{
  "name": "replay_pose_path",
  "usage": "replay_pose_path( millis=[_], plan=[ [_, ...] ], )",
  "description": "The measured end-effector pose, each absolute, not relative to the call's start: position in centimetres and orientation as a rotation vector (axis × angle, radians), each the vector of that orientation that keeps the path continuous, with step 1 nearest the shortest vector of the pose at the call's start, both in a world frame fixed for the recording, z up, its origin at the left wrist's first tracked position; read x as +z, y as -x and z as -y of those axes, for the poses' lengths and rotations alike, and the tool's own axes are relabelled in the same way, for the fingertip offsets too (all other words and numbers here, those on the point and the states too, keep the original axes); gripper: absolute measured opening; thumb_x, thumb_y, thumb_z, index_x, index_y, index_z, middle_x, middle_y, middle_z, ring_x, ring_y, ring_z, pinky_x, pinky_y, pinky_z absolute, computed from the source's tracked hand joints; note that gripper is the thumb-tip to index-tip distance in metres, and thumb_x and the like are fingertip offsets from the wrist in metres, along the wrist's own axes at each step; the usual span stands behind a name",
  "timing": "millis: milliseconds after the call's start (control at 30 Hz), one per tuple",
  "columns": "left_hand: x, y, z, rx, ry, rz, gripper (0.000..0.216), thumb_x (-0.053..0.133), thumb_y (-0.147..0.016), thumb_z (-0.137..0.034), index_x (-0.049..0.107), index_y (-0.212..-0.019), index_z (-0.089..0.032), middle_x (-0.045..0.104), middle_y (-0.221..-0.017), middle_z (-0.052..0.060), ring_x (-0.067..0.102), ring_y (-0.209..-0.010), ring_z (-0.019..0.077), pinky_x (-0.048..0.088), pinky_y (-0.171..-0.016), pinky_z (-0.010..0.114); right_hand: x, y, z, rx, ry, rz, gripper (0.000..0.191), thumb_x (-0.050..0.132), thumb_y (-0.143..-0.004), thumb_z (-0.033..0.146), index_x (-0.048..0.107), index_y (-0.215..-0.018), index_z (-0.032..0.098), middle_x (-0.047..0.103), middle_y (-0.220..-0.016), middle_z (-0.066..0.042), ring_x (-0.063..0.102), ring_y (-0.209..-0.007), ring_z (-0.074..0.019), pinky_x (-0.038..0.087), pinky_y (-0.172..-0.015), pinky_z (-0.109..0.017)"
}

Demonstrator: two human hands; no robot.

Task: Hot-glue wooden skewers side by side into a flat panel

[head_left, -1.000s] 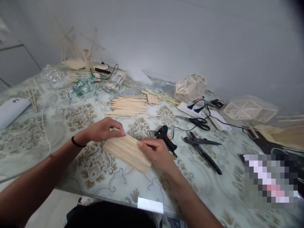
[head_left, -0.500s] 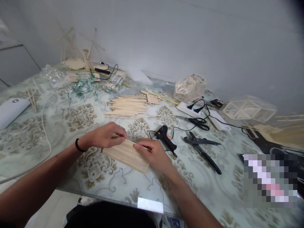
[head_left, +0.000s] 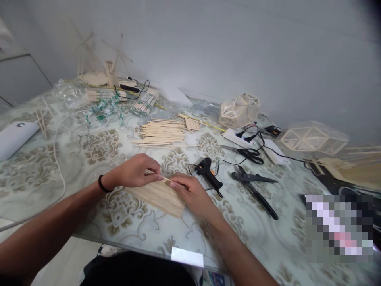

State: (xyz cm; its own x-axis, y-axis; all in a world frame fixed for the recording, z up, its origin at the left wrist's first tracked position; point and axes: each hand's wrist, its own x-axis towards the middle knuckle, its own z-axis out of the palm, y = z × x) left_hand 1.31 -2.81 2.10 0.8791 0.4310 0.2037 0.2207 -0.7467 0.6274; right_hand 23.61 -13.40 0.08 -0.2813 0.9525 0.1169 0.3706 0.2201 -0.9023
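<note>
A flat panel of wooden sticks (head_left: pixel 159 196) laid side by side rests on the table below my hands. My left hand (head_left: pixel 141 171), with a black band at the wrist, pinches a thin wooden stick (head_left: pixel 167 179) at the panel's far edge. Farther right along the same stick, my right hand (head_left: pixel 192 192) grips it between thumb and fingers. Both ends of the stick are partly hidden by my fingers, and I cannot tell if it touches the panel. Just right of my right hand lies a black glue gun (head_left: pixel 210 174).
Loose wooden sticks (head_left: pixel 162 132) are heaped behind my hands. Scissors (head_left: pixel 250 155), black-handled cutters (head_left: pixel 254 192) and a white power strip (head_left: pixel 236 138) lie to the right. Stick-built frames (head_left: pixel 239 110) stand near the wall. A white cable (head_left: pixel 56 159) runs along the left.
My hands have lifted slightly off the panel's far edge, and the pinched stick now shows apart from the other sticks. The panel has shifted slightly left.
</note>
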Motion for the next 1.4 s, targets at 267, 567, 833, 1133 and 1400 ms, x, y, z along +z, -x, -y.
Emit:
replay_pose_path(
  millis=[267,567,833,1133,1400],
  plan=[
    [2.7,-0.6,1.7,0.495,-2.379,-0.512,0.031,0.060,-0.098,-0.035,0.073,-0.079,-0.014,0.070,-0.070,0.002,0.060,-0.062,0.0103,0.040,-0.062,0.022,0.7,-24.8,13.7,1.046,1.402,1.699,0.039,0.050,-0.103,0.047,0.065,-0.081,0.018,0.053,-0.071,0.001,0.044,-0.064,-0.0143,0.033,-0.058,-0.027],
    [2.1,-0.9,2.0,0.432,-2.592,-0.674,0.033,0.057,-0.101,-0.042,0.078,-0.090,-0.019,0.079,-0.090,0.005,0.070,-0.081,0.0169,0.044,-0.075,0.027,0.2,-24.6,13.6,0.936,1.445,1.667,0.047,0.048,-0.102,0.049,0.041,-0.064,0.022,0.031,-0.062,0.004,0.030,-0.058,-0.0125,0.023,-0.053,-0.029],
    [1.8,-1.8,3.5,0.409,-2.689,-0.666,0.039,0.049,-0.105,-0.046,0.073,-0.088,-0.020,0.075,-0.084,0.003,0.068,-0.077,0.0171,0.038,-0.067,0.028,-0.3,-23.4,13.8,1.077,1.399,1.616,0.050,0.051,-0.101,0.054,0.046,-0.064,0.021,0.031,-0.063,0.004,0.030,-0.059,-0.0127,0.024,-0.054,-0.029],
    [1.1,-1.5,2.7,0.464,-2.698,-0.687,0.044,0.045,-0.106,-0.040,0.063,-0.073,-0.018,0.069,-0.071,0.002,0.061,-0.066,0.0148,0.033,-0.062,0.030,-0.4,-23.7,13.6,1.165,1.365,1.587,0.058,0.040,-0.103,0.065,0.045,-0.066,0.021,0.043,-0.060,0.003,0.041,-0.059,-0.0139,0.032,-0.056,-0.028],
    [1.2,-1.8,2.9,0.517,-2.663,-0.687,0.043,0.046,-0.106,-0.040,0.063,-0.073,-0.018,0.067,-0.070,0.002,0.058,-0.064,0.0140,0.035,-0.062,0.028,-0.1,-24.1,13.8,1.046,1.409,1.602,0.060,0.043,-0.102,0.066,0.044,-0.062,0.021,0.042,-0.057,0.002,0.039,-0.055,-0.0130,0.030,-0.053,-0.029]
  ],
)
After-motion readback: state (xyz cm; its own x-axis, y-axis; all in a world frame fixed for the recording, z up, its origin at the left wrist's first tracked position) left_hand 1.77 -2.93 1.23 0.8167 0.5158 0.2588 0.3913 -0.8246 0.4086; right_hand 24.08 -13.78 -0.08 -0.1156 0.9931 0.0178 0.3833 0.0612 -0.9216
